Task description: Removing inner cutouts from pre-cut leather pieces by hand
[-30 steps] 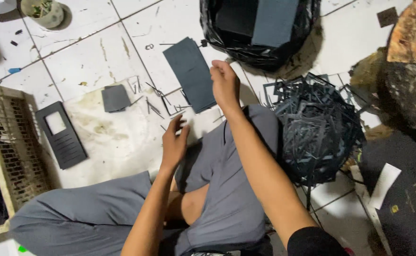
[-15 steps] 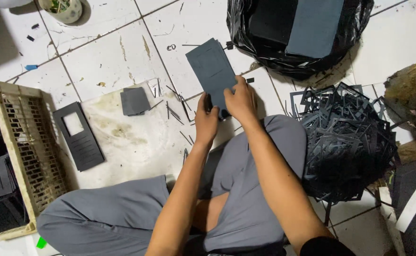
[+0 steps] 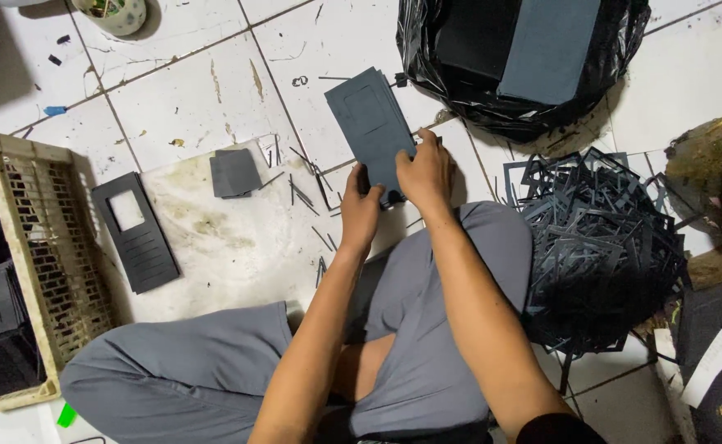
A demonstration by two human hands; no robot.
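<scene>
Both hands hold one dark grey rectangular sheet point(image 3: 371, 127) over the white tiled floor, above my bent knee. My left hand point(image 3: 361, 210) grips its lower left corner. Along the sheet's lower right edge sits my right hand point(image 3: 426, 171), fingers closed on it. The sheet carries a pressed rectangular outline. A punched dark panel with a window cut-out point(image 3: 136, 232) lies on the floor to the left. A small dark square piece point(image 3: 234, 173) rests near it.
A beige plastic crate point(image 3: 44, 271) with dark sheets stands at the left. A black plastic bag point(image 3: 525, 62) holding grey sheets is at the top right. A heap of dark cut-out frames point(image 3: 603, 247) lies right of my knee. Thin offcut strips point(image 3: 307, 193) litter the tiles.
My left hand rose from my knee and joined the right on the grey sheet. The sheet now sits held by both hands, slightly nearer to me.
</scene>
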